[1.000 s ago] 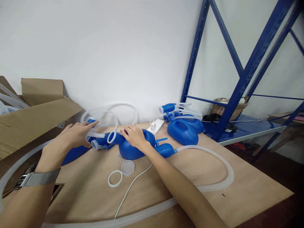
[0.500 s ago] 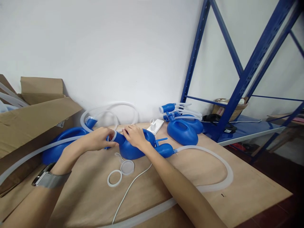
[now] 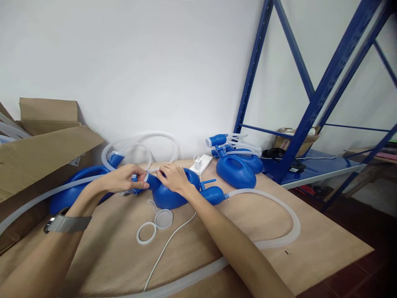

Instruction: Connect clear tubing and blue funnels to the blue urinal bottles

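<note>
1. Head view: both hands meeting at the neck of the blue bottle (image 3: 172, 192), lying on its side mid-table (image 3: 310, 244).
2. Left hand (image 3: 124, 179) curled, thumb and fingers pinched on a small blue fitting with a whitish ring (image 3: 145, 179) right at the neck's mouth.
3. Right hand (image 3: 172, 178) spread over the top of the bottle's body, fingers closed down on it near the neck, pressing it to the table.
4. Risk, as a judgement: ring sitting crooked on the neck if the pinch tilts; bottle rolling away if the right hand's pressure eases.
5. Second risk: clear tube (image 3: 279, 215) hanging off the bottle's far end, looping wide across the table, likely to tug or snag on a sudden twist.
6. Loose white ring (image 3: 146, 233) and clear cap (image 3: 163, 218) just in front of the bottle, near the forearms, easy to knock off.
7. Finished-looking blue bottles (image 3: 235, 169) well apart at the back right; cardboard box (image 3: 40, 153) at left.
</note>
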Demonstrator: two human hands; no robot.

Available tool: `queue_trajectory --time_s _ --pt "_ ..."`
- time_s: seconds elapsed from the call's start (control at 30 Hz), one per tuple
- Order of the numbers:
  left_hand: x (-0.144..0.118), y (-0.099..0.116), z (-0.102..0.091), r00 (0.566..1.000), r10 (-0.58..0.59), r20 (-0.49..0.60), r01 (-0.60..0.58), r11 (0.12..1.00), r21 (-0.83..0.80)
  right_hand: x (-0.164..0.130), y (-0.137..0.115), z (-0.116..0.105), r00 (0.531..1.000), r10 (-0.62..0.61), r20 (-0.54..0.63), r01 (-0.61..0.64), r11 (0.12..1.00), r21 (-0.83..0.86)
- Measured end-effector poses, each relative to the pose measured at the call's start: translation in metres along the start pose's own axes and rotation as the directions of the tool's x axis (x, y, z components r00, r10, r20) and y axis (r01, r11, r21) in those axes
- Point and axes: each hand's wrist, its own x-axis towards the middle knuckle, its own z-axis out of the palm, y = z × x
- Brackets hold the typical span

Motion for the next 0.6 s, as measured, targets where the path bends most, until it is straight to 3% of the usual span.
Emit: queue_trajectory --time_s 0.37,0.6 --pt "-0.0019 -0.0092 -0.0026 1.000 -0.001 0.019 0.004 0.988 -0.156 0.0013 0.0000 0.0034 0.999 -0.036 -0.034 0.037 0.999 0.021" --pt "-0.0066 -0.0017 -0.0062 1.000 -0.024 0.017 0.026 0.993 -0.116 0.0023 -0.0014 0.0028 1.000 -0.008 -0.029 0.009 1.000 0.024"
